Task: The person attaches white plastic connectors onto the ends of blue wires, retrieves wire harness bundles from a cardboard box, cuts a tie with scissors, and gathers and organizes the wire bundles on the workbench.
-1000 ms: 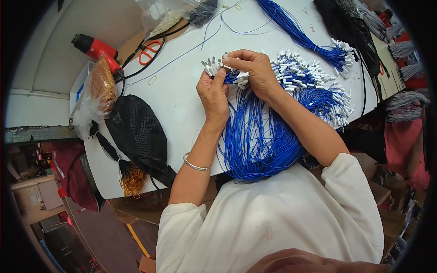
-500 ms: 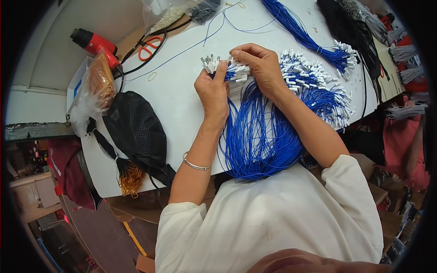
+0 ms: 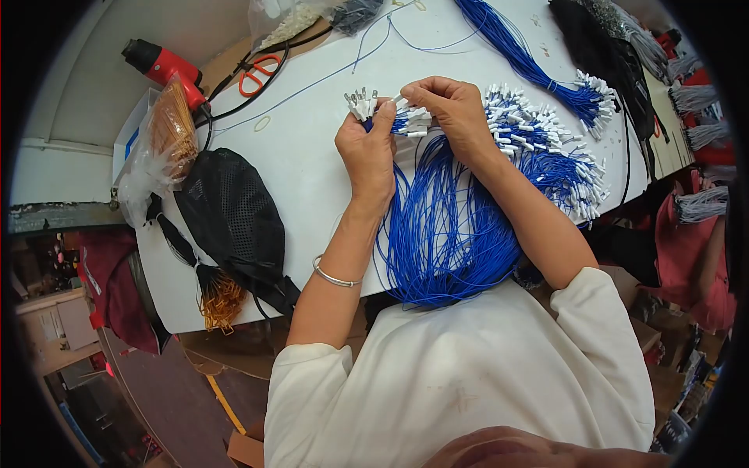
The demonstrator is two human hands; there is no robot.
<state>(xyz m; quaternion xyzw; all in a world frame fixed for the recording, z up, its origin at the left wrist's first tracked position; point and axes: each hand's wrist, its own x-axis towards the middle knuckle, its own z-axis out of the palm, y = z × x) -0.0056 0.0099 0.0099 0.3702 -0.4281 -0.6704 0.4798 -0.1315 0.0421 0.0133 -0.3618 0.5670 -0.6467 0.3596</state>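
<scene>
My left hand [image 3: 367, 148] is closed round a bunch of blue wires, its thumb across them. White connectors with metal tips [image 3: 360, 103] stick up past its fingers, and more white ends [image 3: 412, 122] point right. Beside it, my right hand [image 3: 456, 113] pinches a white wire end [image 3: 401, 101] between thumb and index finger. Below both hands the long blue wires [image 3: 449, 242] hang in a loose loop over the table edge toward my lap. To the right of my right hand lies a pile of white-ended blue wires [image 3: 530, 129].
On the white table [image 3: 312, 101] lie a tied blue wire bundle [image 3: 523, 54], orange-handled scissors [image 3: 257, 76], a red heat gun [image 3: 168, 66] and a black mesh bag [image 3: 238, 207]. A plastic bag of copper-coloured pieces [image 3: 173, 136] is at the left. Another person's pink clothing [image 3: 690, 249] shows at right.
The view has shifted slightly. Both hands keep almost the same place and grip, while the white ends between them sit a little differently.
</scene>
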